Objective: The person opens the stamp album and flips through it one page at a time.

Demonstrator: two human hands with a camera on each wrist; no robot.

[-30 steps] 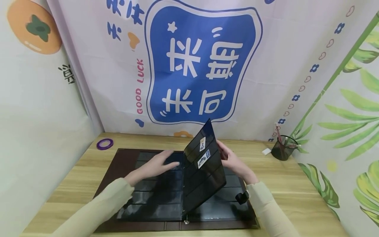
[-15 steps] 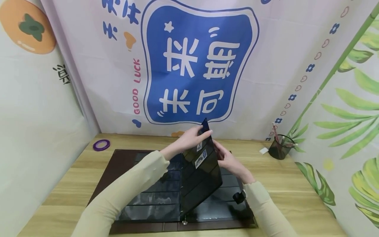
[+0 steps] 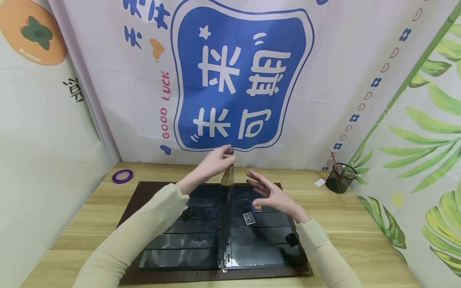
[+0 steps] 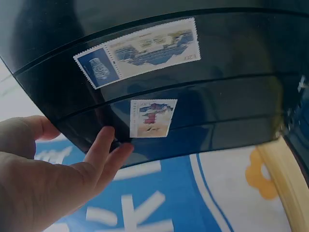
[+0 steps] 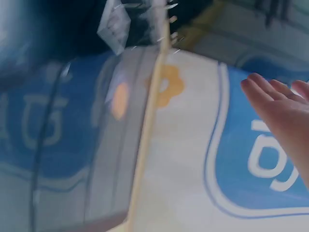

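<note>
A stamp album with a dark brown cover (image 3: 142,200) lies spread on the table. My left hand (image 3: 215,161) pinches the outer edge of one black album page (image 3: 226,208), which stands nearly upright at the binding. On that page, the left wrist view shows a long blue-and-white stamp (image 4: 140,52) and a smaller stamp (image 4: 152,118) in the clear strips. My right hand (image 3: 275,197) hovers over the right-hand page (image 3: 264,234) with fingers extended, holding nothing. A grey stamp (image 3: 249,218) and an orange-and-purple stamp (image 3: 257,207) sit on that page, the latter partly hidden by the thumb.
A purple tape roll (image 3: 122,176) lies at the table's back left. At the back right stand a black mesh pen cup (image 3: 340,179) with pens and, beside it, a white eraser (image 3: 319,183). A printed cloth (image 3: 144,120) hangs behind the table.
The page has swung left from leaning right to nearly upright. My left hand reached its edge and carried it left; my right hand let go, and stamps on the page beneath came into view.
</note>
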